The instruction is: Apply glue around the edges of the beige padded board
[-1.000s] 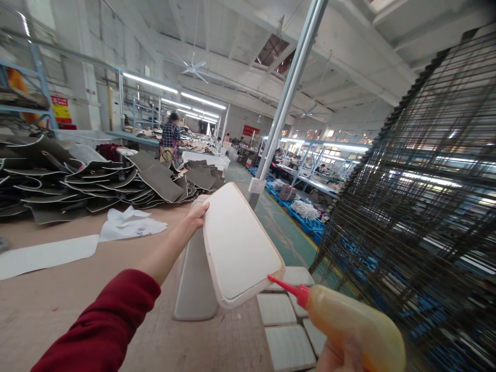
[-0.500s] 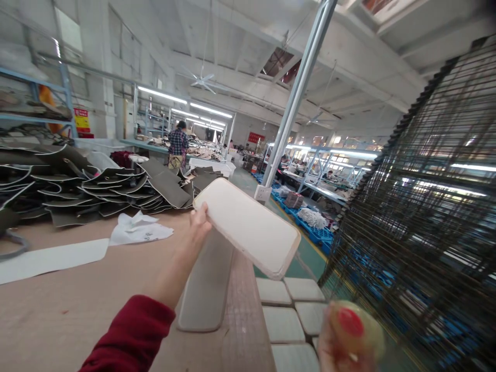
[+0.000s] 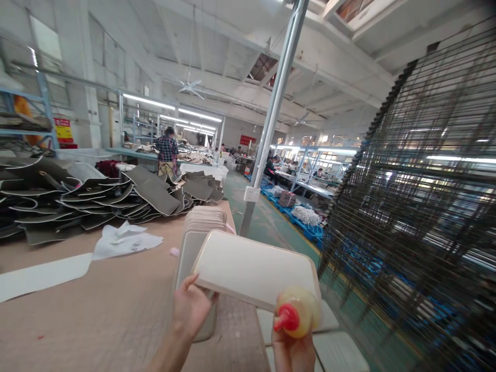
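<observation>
My left hand (image 3: 191,305) grips the near left corner of a white rounded rectangular panel (image 3: 256,261), thumb on top and fingers beneath. The panel is held up, tilted, above the table's right edge. In my right hand (image 3: 292,351) is a yellowish squeeze bottle (image 3: 308,310) with a red nozzle that points toward me and down to the left. The bottle overlaps the panel's near right corner; whether they touch I cannot tell. Behind the panel, a stack of similar rounded panels (image 3: 203,219) lies fanned out on the table (image 3: 127,310).
Pale panels (image 3: 341,351) lie in rows below, right of the table. A pile of dark grey pieces (image 3: 96,199) covers the table's back left, near a crumpled white sheet (image 3: 126,240). A wire rack (image 3: 406,206) rises at right. A metal post (image 3: 271,119) stands ahead; a person (image 3: 166,152) works beyond.
The panel has come lower and turned flatter, uncovering the stack behind it. My right hand has brought the bottle leftward and up to the panel. The view has shifted right.
</observation>
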